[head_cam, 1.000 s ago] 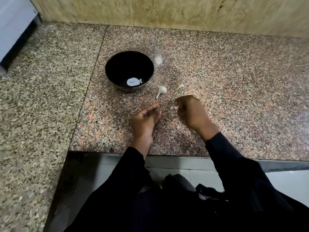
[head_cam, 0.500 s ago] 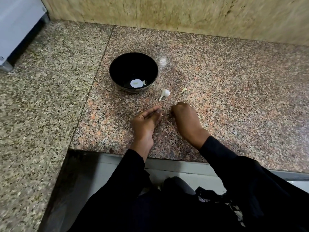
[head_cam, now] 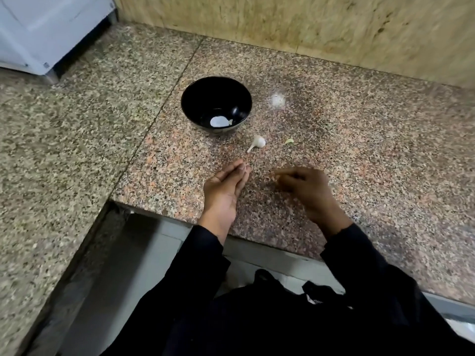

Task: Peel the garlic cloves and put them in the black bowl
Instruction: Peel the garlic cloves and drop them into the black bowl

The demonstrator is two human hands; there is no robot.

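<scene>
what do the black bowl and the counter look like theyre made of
The black bowl looks like glazed ceramic or glossy melamine: smooth, with sharp light reflections inside; which one can't be told. The counter looks like polished granite: pink, black and grey speckle, a faint sheen and a straight seam between slabs. The wall behind looks like yellowish veined stone cladding, possibly marble.

- The black bowl (head_cam: 216, 105) stood upright, beyond the left hand (head_cam: 223, 191) and a little to its left, glossy and round
- A small pale piece (head_cam: 219, 121) lay on the bowl's bottom; whether it was a peeled clove could not be told
- A white garlic clove (head_cam: 257, 142), unpeeled with a thin tail, lay just beyond the left hand's fingertips, between them and the bowl
- A small pale scrap (head_cam: 289, 141) lay beyond the right hand (head_cam: 304, 187)
</scene>
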